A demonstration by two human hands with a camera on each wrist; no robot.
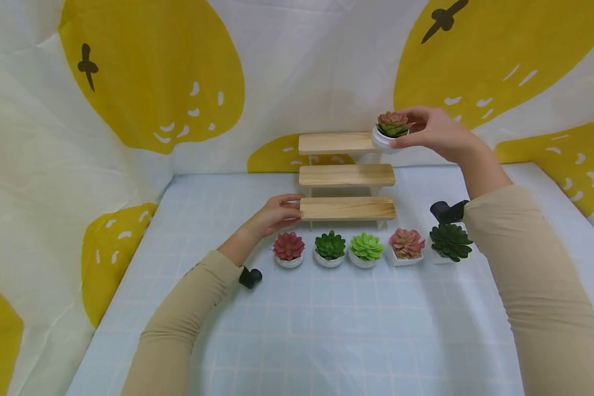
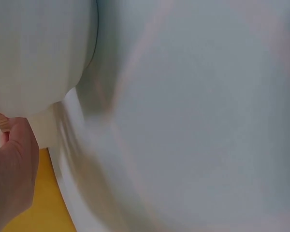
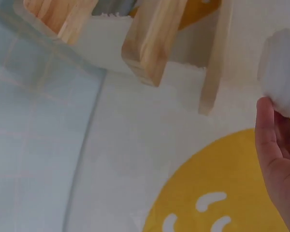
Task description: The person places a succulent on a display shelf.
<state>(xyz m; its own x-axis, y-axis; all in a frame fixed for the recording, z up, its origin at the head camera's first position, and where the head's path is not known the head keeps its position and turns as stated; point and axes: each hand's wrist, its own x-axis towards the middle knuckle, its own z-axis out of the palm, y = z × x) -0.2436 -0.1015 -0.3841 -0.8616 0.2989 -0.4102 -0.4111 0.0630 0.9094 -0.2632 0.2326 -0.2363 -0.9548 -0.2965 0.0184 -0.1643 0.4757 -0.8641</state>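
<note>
My right hand [image 1: 438, 132] holds a potted succulent [image 1: 392, 125] with pink-green leaves by its round white pot, at the right end of the top step. In the right wrist view the white pot [image 3: 282, 72] is off to the side of the steps, with a fingertip against it. A three-step wooden display stand [image 1: 346, 209] stands by the back of the table. My left hand [image 1: 277, 214] grips the left end of its lowest step; in the left wrist view the wooden edge [image 2: 2, 123] shows between thumb and fingers.
In front of the stand is a row of potted succulents: a red one [image 1: 289, 248], a dark green one [image 1: 330, 246], a light green one [image 1: 366, 248], a pink one [image 1: 406, 245] and another dark green one [image 1: 450, 242]. A lemon-patterned cloth [image 1: 287, 66] hangs behind.
</note>
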